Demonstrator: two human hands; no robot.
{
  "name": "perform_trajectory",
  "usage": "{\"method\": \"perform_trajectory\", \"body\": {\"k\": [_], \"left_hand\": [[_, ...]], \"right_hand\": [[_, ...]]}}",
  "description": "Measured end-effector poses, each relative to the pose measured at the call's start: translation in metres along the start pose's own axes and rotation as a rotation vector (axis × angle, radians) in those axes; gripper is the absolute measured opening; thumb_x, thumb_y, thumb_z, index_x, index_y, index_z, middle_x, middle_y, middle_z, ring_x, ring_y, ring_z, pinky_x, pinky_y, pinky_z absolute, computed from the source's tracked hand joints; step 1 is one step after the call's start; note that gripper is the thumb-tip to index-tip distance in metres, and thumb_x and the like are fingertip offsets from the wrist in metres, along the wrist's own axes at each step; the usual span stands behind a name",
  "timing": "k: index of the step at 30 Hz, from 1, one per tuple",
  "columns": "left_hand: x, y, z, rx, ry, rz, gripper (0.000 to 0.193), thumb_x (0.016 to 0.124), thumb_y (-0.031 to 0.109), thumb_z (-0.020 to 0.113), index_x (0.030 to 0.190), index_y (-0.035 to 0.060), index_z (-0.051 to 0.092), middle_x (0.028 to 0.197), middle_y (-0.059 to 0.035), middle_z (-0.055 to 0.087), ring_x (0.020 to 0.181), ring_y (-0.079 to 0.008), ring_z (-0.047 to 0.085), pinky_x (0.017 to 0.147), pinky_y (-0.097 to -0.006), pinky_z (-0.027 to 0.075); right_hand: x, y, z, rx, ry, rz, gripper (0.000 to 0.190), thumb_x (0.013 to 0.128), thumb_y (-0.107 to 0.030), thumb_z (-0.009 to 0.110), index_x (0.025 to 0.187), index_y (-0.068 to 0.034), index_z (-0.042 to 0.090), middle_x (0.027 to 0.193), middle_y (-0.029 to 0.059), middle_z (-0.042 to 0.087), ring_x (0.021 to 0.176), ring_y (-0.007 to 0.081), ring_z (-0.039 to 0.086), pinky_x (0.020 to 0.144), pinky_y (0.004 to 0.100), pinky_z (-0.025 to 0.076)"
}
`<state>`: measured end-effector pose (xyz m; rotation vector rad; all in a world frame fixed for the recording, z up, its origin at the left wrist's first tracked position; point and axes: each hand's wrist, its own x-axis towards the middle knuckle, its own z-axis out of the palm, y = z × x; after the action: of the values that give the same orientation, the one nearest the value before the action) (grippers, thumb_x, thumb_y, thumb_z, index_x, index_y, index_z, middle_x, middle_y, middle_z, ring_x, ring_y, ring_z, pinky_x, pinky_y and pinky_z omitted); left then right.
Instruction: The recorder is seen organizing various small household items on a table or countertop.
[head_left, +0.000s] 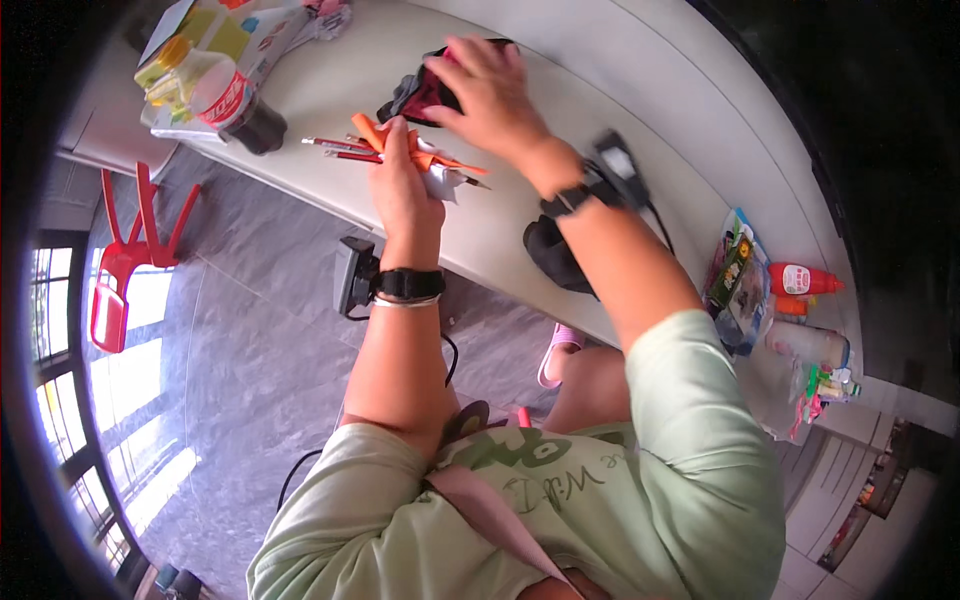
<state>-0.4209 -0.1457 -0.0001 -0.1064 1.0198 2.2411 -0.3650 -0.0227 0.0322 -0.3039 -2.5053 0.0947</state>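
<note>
My left hand (405, 169) is closed round a bundle above the table's front edge. In it are several pencils (351, 150) with dark red barrels, a strip of orange material (367, 131) and a crumpled white piece (442, 182), perhaps paper. My right hand (484, 97), slightly blurred, has its fingers spread over a black and dark pink cloth item (431, 88) lying on the white table (322, 82). Whether the fingertips touch the cloth I cannot tell. A black item (555, 251) lies partly hidden under my right forearm.
A cola bottle (229, 101) leans at the table's left end beside boxes and packets. Packages (739, 281), a red squeeze bottle (802, 280) and a clear container (806, 343) are at the right. A red plastic chair (127, 259) is on the floor at left. Devices with black cables are strapped at both wrists.
</note>
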Motion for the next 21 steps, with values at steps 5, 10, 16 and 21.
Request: {"method": "perform_trajectory", "body": {"k": [5,10,16,21], "left_hand": [[-0.007,-0.001,0.01,0.045,0.002,-0.062,0.02,0.086,0.025,0.058,0.078,0.0077,0.052,0.061,-0.0033,0.054,0.05,-0.0179,0.058,0.042,-0.0323,0.049],[-0.002,0.001,0.004,0.05,-0.016,-0.041,0.019,0.087,0.025,0.057,0.08,0.008,0.051,0.063,-0.0032,0.053,0.05,-0.0176,0.058,0.042,-0.0324,0.05],[0.004,-0.008,0.0,0.018,-0.028,-0.015,0.014,0.087,0.021,0.058,0.086,0.0084,0.051,0.068,-0.0018,0.051,0.054,-0.0149,0.054,0.049,-0.0295,0.048],[0.002,-0.021,0.009,0.058,-0.012,-0.004,0.02,0.085,0.022,0.059,0.088,0.0049,0.05,0.071,-0.0027,0.051,0.057,-0.0147,0.054,0.051,-0.0307,0.05]], "right_hand": [[-0.008,0.022,0.051,-0.162,-0.15,0.116,0.06,0.074,-0.042,0.064,0.127,-0.024,0.044,0.132,0.0082,0.042,0.128,0.0295,0.029,0.093,0.0599,0.031],[-0.026,0.058,0.035,-0.132,-0.14,0.143,0.045,0.073,-0.029,0.067,0.115,-0.019,0.053,0.119,0.0056,0.052,0.12,0.0271,0.041,0.094,0.0472,0.038],[-0.108,0.131,-0.057,-0.142,-0.103,0.256,0.028,0.069,-0.006,0.063,0.096,-0.013,0.062,0.09,0.0098,0.062,0.09,0.0315,0.057,0.08,0.04,0.045],[-0.205,0.144,-0.148,-0.344,-0.133,0.523,0.029,0.067,-0.005,0.064,0.096,-0.01,0.061,0.095,0.01,0.062,0.093,0.0315,0.055,0.082,0.0403,0.043]]}}
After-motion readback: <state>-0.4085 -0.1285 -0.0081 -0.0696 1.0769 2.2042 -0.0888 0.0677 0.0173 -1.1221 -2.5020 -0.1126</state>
